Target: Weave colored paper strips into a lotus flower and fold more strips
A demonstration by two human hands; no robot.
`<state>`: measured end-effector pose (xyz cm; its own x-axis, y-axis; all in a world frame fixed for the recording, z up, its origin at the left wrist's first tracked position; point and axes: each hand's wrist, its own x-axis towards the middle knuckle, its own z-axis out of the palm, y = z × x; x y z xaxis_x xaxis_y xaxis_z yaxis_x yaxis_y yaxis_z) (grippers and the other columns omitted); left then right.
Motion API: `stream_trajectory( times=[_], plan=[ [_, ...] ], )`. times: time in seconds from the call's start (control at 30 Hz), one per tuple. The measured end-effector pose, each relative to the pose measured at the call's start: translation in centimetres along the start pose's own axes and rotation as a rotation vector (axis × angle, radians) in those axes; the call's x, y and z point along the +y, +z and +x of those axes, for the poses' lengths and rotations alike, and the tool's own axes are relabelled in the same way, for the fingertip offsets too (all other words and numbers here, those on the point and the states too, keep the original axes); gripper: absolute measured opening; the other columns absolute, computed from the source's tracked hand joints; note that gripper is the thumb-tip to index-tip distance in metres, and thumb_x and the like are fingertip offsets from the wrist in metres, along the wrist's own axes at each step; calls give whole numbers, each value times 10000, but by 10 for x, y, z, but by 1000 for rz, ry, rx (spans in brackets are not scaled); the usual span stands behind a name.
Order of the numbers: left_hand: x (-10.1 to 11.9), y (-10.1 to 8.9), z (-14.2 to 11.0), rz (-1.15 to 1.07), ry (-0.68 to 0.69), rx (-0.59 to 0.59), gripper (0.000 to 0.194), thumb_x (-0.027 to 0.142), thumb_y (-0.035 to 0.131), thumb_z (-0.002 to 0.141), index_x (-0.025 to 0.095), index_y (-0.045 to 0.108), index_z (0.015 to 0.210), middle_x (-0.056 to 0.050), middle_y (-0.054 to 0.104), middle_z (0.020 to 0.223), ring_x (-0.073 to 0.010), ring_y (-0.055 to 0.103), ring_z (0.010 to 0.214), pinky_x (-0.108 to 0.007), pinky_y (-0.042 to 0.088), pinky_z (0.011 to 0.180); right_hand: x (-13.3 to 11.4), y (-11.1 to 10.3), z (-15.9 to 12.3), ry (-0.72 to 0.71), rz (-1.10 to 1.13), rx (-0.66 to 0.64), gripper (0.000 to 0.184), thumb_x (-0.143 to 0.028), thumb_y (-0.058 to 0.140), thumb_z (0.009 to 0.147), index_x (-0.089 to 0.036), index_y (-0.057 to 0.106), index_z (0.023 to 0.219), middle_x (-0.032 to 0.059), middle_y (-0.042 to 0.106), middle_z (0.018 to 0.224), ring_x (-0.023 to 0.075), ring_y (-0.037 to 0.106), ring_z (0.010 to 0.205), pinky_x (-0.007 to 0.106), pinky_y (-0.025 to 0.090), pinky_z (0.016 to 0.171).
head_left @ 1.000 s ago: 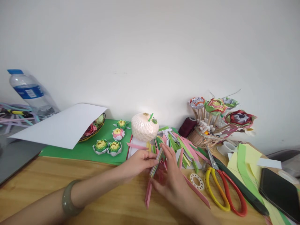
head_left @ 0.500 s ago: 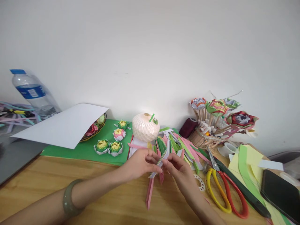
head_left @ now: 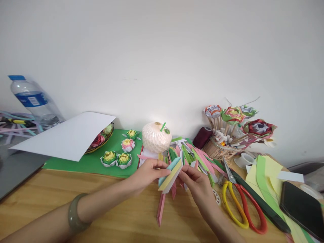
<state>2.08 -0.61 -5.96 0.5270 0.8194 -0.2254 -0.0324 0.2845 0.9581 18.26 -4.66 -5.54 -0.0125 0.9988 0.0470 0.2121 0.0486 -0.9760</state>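
Observation:
Between my hands is a small set of folded paper strips (head_left: 172,175), pale blue, yellow and white, fanned apart and tilted. My left hand (head_left: 151,172) pinches the set's left side with thumb and fingers. On the right side, my right hand (head_left: 196,179) grips the white strip by its edge. Beneath and behind them lies a pile of pink, green and white folded strips (head_left: 191,153). One pink strip (head_left: 160,209) sticks out toward me on the table. A white perforated ring (head_left: 216,196) is partly hidden behind my right hand.
Paper flowers (head_left: 124,159) sit on a green sheet (head_left: 76,165) at left, near a white sheet (head_left: 76,135) and a bottle (head_left: 30,99). Scissors (head_left: 234,199), a phone (head_left: 301,206) and a cutter-like dark green tool (head_left: 263,202) lie right. A white textured ball (head_left: 156,138) stands behind.
The paper strips, earlier held together edge-on, are now opened out, showing blue, yellow and white faces. My right hand has moved from beneath the set to its right edge.

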Motion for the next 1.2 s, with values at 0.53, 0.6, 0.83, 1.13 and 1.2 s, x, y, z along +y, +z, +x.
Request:
stream_trajectory(
  times=[0.53,0.6,0.83,1.13,1.2],
  plan=[
    [-3,7,-6,500,316,32,242,149,564,709,212,710,890,-23,636,881,-161,561,793,-235,456,693,7,2,-2,-19,-59,85,238,-369,581,747,-167,615,625,-12,518,571,119,456,551,226,364,526],
    [-3,8,-7,501,323,30,263,149,545,718,212,705,916,-26,630,896,-154,561,778,-223,461,665,8,2,-2,-26,-73,83,234,-367,573,755,-167,624,645,-8,530,589,121,464,561,226,369,531],
    [-5,8,-9,687,421,78,224,147,494,754,180,687,861,-32,594,811,-146,543,732,-228,443,651,6,4,-5,-196,-253,82,196,-298,527,797,-176,636,689,16,590,661,142,515,620,236,392,559],
    [2,2,-10,763,481,123,283,162,372,845,158,593,669,-15,523,730,-127,493,692,-234,371,626,6,0,-5,-237,-297,137,206,-304,518,814,-184,634,692,13,587,650,141,514,604,233,401,541],
    [7,-2,-9,717,498,181,263,169,390,836,155,587,662,-20,519,758,-129,486,708,-236,371,627,6,-5,-2,-196,-236,193,200,-326,534,795,-178,625,695,14,589,648,141,518,588,239,408,539]
  ],
)
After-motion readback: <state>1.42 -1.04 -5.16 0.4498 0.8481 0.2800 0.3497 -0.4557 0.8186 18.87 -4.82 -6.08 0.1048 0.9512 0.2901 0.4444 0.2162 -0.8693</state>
